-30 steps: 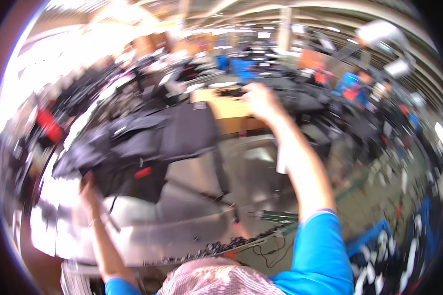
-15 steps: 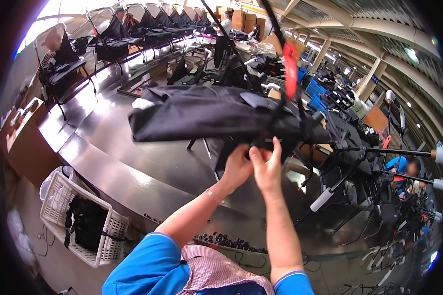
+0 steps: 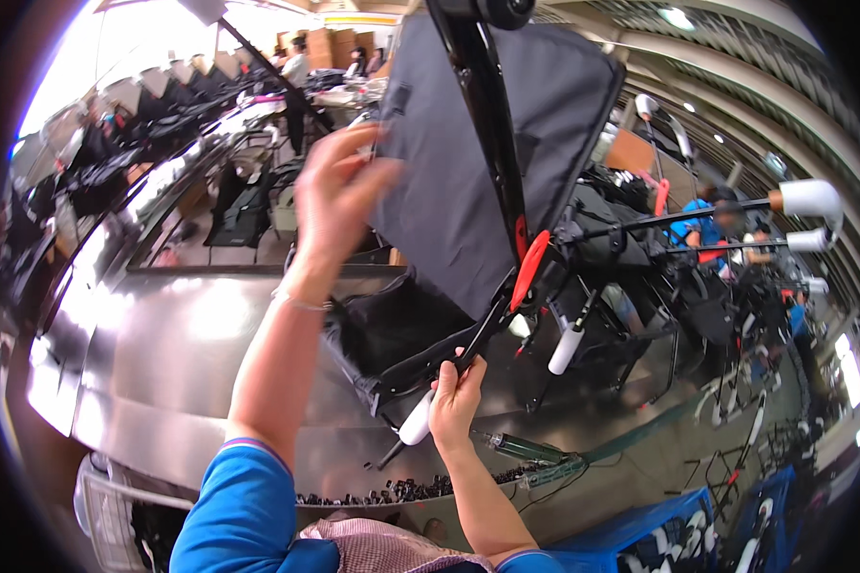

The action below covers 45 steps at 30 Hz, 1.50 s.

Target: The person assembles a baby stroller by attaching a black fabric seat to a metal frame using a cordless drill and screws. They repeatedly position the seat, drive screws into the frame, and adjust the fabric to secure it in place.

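A stroller-like folding frame with black tubes stands before me on the shiny metal bench. Its large black fabric panel rises upright, and a slack black fabric seat hangs lower down. My right hand is closed around a black frame tube, beside a white foam sleeve. A red lever sits on the frame farther up. Beside the panel's left edge is my left hand, raised and blurred, thumb and fingers apart. I see nothing in it; contact with the fabric is unclear.
Small black parts line the bench's near edge. More frames with white-sleeved ends crowd the right side. A blue crate stands lower right, a white basket lower left. Several people are farther off.
The black fabric has gone from lying sideways to upright. My hands, together beneath it before, have separated: the left is up at the panel's edge, the right lower on a tube. The view has shifted.
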### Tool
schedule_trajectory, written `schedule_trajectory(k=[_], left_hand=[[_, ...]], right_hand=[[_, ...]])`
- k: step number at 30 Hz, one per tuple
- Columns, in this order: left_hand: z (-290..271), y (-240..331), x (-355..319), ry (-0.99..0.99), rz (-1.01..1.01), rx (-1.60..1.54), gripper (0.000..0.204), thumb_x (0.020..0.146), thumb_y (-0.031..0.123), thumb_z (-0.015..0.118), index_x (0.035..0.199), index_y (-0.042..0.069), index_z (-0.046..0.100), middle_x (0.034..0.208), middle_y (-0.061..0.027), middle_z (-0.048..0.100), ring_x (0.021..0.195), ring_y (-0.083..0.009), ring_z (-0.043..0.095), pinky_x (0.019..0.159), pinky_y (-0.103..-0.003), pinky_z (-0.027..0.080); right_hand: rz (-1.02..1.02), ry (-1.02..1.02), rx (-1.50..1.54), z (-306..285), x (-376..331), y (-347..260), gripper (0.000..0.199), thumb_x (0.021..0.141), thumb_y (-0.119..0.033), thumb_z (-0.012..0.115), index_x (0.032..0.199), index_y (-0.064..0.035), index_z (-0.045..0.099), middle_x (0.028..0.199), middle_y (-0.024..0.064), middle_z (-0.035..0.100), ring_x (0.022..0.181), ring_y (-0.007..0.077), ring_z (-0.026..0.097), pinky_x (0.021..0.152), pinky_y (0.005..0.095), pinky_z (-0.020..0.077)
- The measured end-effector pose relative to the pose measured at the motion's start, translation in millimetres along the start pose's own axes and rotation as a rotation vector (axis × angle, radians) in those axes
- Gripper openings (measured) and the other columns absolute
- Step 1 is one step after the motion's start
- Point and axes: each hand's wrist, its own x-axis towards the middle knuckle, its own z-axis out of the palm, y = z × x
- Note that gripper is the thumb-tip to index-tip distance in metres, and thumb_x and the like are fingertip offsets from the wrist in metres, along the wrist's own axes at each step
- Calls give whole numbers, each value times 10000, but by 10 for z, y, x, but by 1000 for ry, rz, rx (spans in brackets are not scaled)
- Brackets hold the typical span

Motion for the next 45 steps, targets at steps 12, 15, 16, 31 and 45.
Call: schedule_trajectory(k=[12, 15, 16, 31, 45], left_hand=[[-1351, -1778, 153, -205, -607, 175, 224, 945, 247, 565, 836, 68, 489, 591, -5, 484, 509, -102, 477, 501, -254, 392], [-1677, -1405, 23, -211, -556, 134, 217, 957, 247, 542, 845, 72, 479, 615, -4, 488, 510, -98, 478, 485, -254, 396], [-1755, -1228, -37, -203, -554, 161, 215, 960, 246, 535, 848, 73, 477, 622, -3, 490, 511, -96, 477, 483, -255, 397], [-2952, 194, -1299, 429, -580, 574, 318, 957, 223, 504, 1244, 87, 512, 723, 53, 463, 640, -64, 458, 562, -227, 379], [-3598, 1160, -4547, 539, -501, 1453, 63, 749, 30, 655, 803, 47, 683, 804, -120, 654, 782, -296, 639, 709, -354, 524]], right_hand=[[43, 200, -111, -45, 213, -227, 230, 961, -246, 549, 875, -56, 453, 641, 28, 463, 566, 114, 439, 539, 277, 406], [118, 148, -8, -111, 289, -401, 240, 968, -271, 538, 870, -66, 460, 646, -17, 451, 572, 72, 417, 521, 260, 385], [155, 117, 29, -141, 295, -439, 244, 970, -275, 537, 869, -65, 463, 650, -23, 451, 568, 66, 413, 514, 256, 381], [-49, -319, 200, 801, 157, 56, 285, 1015, -275, 437, 838, -59, 493, 741, -10, 482, 675, 63, 443, 618, 229, 388], [-477, -158, -74, 802, -135, -360, 344, 1012, -253, 401, 933, 54, 532, 860, 137, 579, 810, 231, 576, 746, 343, 488]])
